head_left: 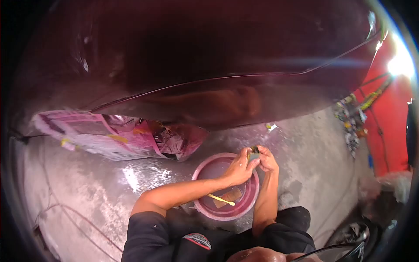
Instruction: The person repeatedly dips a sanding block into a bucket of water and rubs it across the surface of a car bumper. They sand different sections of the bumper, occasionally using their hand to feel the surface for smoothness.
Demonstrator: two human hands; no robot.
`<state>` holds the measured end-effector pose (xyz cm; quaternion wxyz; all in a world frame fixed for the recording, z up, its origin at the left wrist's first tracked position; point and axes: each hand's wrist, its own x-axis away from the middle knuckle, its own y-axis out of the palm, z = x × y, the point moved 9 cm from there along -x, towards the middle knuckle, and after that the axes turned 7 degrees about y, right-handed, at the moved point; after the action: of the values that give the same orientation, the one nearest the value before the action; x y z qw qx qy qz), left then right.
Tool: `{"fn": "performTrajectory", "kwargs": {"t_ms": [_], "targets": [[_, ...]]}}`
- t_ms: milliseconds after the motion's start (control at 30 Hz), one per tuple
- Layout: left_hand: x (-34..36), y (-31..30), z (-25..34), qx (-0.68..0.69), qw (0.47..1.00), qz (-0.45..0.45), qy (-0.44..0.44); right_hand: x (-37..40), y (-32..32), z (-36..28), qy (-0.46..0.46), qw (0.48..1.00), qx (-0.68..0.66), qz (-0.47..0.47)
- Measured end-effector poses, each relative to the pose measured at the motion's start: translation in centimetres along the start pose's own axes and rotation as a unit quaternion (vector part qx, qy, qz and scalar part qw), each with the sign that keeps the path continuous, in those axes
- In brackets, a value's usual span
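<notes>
Over the far right rim of a pink basin point(201, 168), both my hands are together on a small grey-green pad point(253, 156) with a dark top edge. My left hand point(239, 169) grips it from the left, thumb lying along its near side. From the right, the closed fingers of my right hand point(267, 160) pinch it. Whether it is folded sandpaper or a sponge I cannot make out. In the basin are cloudy liquid, a thin yellow stick with a rounded end point(221, 199) and a brown rectangular block point(233, 194).
A glossy dark maroon car body panel point(209, 98) spans the space ahead of me. Crumpled pink-and-white plastic sheeting point(118, 135) lies under its left side. Wet patches mark the concrete floor point(314, 153). A cable point(76, 212) runs at left; a red sheet point(388, 126) hangs at right.
</notes>
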<state>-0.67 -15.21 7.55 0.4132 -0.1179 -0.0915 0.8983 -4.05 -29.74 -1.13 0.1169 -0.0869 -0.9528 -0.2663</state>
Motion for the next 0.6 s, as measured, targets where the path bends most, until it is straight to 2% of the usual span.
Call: {"fn": "performTrajectory", "kwargs": {"t_ms": [67, 100, 167, 200, 233, 300, 333, 367, 433, 467, 533, 567, 600], "targets": [[-0.1, 1.3, -0.5, 0.018, 0.998, -0.04, -0.039, -1.0, 0.0, 0.8, 0.031, 0.998, 0.041, -0.044], [-0.7, 1.1, -0.2, -0.005, 0.999, -0.022, -0.048, -1.8, 0.3, 0.3, 0.031, 0.996, 0.031, -0.073], [-2.3, 0.7, 0.6, -0.046, 0.996, 0.003, -0.081, -3.4, -0.2, -1.0, 0.044, 0.995, 0.073, -0.056], [-2.7, 0.4, 1.1, -0.047, 0.993, 0.009, -0.111, -3.8, 0.2, -1.8, 0.054, 0.987, 0.13, -0.078], [-2.8, 0.1, 1.3, -0.066, 0.99, 0.024, -0.125, -4.5, 0.6, -1.6, 0.057, 0.986, 0.117, -0.103], [-2.9, -0.4, 0.9, -0.16, 0.977, 0.05, -0.134, -6.6, -1.6, -1.0, 0.055, 0.939, 0.339, -0.021], [-2.8, -0.4, -0.3, -0.189, 0.969, 0.063, -0.147, -9.3, -3.4, 1.4, -0.077, 0.895, 0.44, -0.007], [-2.6, -0.3, -0.4, -0.194, 0.963, 0.056, -0.177, -9.9, -4.0, 3.0, -0.077, 0.892, 0.445, -0.031], [-2.3, 0.8, 0.9, -0.221, 0.953, 0.009, -0.209, -10.4, -2.2, 5.4, -0.079, 0.832, 0.531, -0.142], [-2.0, 1.2, 1.2, -0.227, 0.949, 0.028, -0.218, -10.1, -1.2, 4.7, -0.084, 0.829, 0.528, -0.164], [-1.3, 2.5, 1.5, -0.28, 0.93, -0.018, -0.239, -7.7, 1.9, 3.2, 0.001, 0.849, 0.481, -0.218], [-0.8, 2.7, 1.6, -0.297, 0.918, -0.017, -0.261, -6.6, 3.3, 3.5, -0.002, 0.857, 0.458, -0.235], [-0.5, 2.6, 1.9, -0.309, 0.909, 0.007, -0.281, -5.8, 3.4, 3.1, -0.014, 0.873, 0.451, -0.185]]}}
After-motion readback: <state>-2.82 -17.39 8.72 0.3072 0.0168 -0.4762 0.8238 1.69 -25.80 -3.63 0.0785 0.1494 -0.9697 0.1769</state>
